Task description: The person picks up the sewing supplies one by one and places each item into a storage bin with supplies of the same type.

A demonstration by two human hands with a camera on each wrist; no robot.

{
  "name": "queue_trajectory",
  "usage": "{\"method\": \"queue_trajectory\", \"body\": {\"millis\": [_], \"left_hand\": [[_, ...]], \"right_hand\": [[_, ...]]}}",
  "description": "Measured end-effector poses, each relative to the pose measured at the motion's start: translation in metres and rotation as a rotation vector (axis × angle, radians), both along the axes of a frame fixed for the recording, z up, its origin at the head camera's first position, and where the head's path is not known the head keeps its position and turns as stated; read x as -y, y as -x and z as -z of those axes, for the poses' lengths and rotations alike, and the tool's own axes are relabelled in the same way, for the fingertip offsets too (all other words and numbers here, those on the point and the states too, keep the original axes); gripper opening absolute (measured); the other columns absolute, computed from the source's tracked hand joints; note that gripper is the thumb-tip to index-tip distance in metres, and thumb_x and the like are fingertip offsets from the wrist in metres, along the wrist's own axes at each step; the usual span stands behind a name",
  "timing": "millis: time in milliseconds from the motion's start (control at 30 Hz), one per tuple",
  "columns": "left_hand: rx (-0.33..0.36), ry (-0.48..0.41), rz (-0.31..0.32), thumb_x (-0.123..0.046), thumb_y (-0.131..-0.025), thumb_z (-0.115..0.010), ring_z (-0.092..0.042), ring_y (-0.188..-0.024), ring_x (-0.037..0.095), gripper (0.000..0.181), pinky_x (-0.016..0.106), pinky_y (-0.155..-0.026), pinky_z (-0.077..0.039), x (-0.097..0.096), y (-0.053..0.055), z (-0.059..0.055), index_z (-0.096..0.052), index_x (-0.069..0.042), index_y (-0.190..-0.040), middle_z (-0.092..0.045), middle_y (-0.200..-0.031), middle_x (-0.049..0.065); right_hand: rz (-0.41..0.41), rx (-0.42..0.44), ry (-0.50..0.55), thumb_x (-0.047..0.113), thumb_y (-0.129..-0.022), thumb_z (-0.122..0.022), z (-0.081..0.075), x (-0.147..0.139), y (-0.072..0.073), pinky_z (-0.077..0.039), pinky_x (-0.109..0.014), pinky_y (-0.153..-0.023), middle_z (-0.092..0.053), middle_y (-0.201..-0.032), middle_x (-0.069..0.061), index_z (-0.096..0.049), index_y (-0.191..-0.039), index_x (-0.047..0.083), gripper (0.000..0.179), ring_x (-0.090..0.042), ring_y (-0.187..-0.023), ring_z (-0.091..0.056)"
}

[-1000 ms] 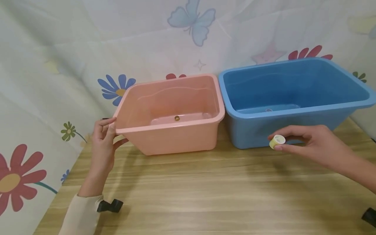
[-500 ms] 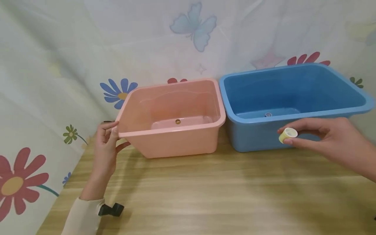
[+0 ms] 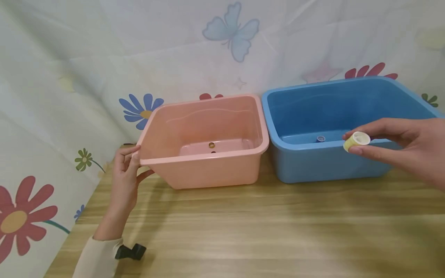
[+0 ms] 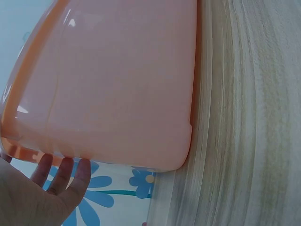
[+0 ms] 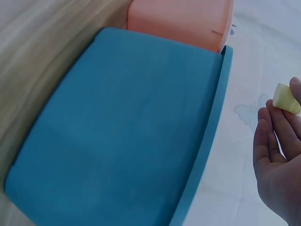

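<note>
My right hand (image 3: 413, 148) pinches a small thread spool (image 3: 356, 142), yellow with white ends, between thumb and fingertips. In the head view the spool overlaps the front rim of the blue tub (image 3: 330, 164); the right wrist view shows it at rim height, right of the tub wall. Another spool (image 3: 320, 139) with a pale end and dark winding lies inside that tub. My left hand (image 3: 126, 175) grips the left front corner of the pink tub (image 3: 208, 170). A small gold ring-like piece (image 3: 211, 145) lies on the pink tub's floor, with a dark bit partly hidden by the front rim.
Both tubs stand side by side on a wood-grain table (image 3: 243, 231). A white curtain (image 3: 167, 46) printed with flowers and a butterfly hangs close behind and to the left. A black strap mount (image 3: 131, 251) sits on my left wrist.
My right hand has risen and moved right with the yellow spool, from in front of the blue tub to its rim. My left hand keeps its grip. The head view has shifted slightly.
</note>
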State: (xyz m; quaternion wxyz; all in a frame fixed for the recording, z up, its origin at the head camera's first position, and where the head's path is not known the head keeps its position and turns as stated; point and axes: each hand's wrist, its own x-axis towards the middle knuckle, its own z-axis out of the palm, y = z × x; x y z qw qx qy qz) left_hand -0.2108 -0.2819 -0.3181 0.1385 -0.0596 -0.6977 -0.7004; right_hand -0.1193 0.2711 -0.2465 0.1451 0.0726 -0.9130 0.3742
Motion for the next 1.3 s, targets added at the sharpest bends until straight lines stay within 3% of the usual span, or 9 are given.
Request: {"method": "queue_trajectory", "body": {"millis": [433,567,833,1033,1200,1300], "left_hand": [[-0.003,0.001,0.011,-0.02,-0.107,-0.054,-0.064,-0.095,0.018,0.03,0.032,-0.077,-0.061,0.0,0.002,0.004,-0.048,-0.007,-0.133,-0.053,-0.131,0.013],[-0.011,0.004,0.023,-0.02,-0.107,-0.054,-0.064,-0.096,0.018,0.031,0.032,-0.077,-0.06,-0.001,0.004,0.004,-0.048,-0.008,-0.134,-0.053,-0.13,0.013],[-0.023,-0.012,0.002,-0.023,-0.107,-0.054,-0.063,-0.094,0.017,0.028,0.03,-0.075,-0.06,0.0,0.001,0.004,-0.051,-0.01,-0.131,-0.053,-0.126,0.011],[-0.022,-0.003,0.001,-0.023,-0.107,-0.054,-0.064,-0.095,0.017,0.028,0.031,-0.075,-0.06,0.001,0.0,0.004,-0.051,-0.01,-0.131,-0.053,-0.128,0.012],[-0.027,-0.002,0.013,-0.025,-0.106,-0.055,-0.063,-0.095,0.018,0.03,0.032,-0.077,-0.06,0.001,0.002,0.004,-0.051,-0.011,-0.132,-0.053,-0.13,0.012],[-0.028,-0.003,0.016,-0.026,-0.106,-0.054,-0.063,-0.095,0.017,0.03,0.032,-0.077,-0.06,0.002,0.003,0.004,-0.05,-0.011,-0.132,-0.053,-0.13,0.012]], "right_hand": [[0.011,0.037,-0.049,0.024,-0.091,-0.079,-0.019,0.0,0.014,-0.042,0.0,-0.072,-0.068,-0.109,0.026,-0.073,-0.117,0.021,0.026,0.017,-0.098,-0.056],[0.02,0.043,-0.07,0.028,-0.091,-0.079,-0.022,-0.002,0.015,-0.039,0.0,-0.073,-0.064,-0.106,0.034,-0.073,-0.119,0.024,0.028,0.021,-0.099,-0.054],[0.024,0.035,-0.098,0.035,-0.089,-0.081,-0.033,0.002,0.021,-0.042,-0.006,-0.069,-0.073,-0.098,0.026,-0.075,-0.116,0.027,0.029,0.013,-0.097,-0.056],[0.041,0.019,-0.124,0.034,-0.087,-0.083,-0.034,0.003,0.027,-0.042,-0.012,-0.061,-0.073,-0.088,0.025,-0.076,-0.113,0.023,0.03,0.015,-0.086,-0.057],[0.021,0.043,-0.112,0.036,-0.088,-0.082,-0.041,0.001,0.037,-0.042,-0.01,-0.066,-0.073,-0.09,0.027,-0.076,-0.115,0.027,0.03,0.019,-0.087,-0.059],[0.014,0.045,-0.132,0.039,-0.087,-0.082,-0.045,0.001,0.044,-0.041,-0.012,-0.066,-0.074,-0.087,0.024,-0.076,-0.114,0.029,0.028,0.014,-0.084,-0.059]]}}
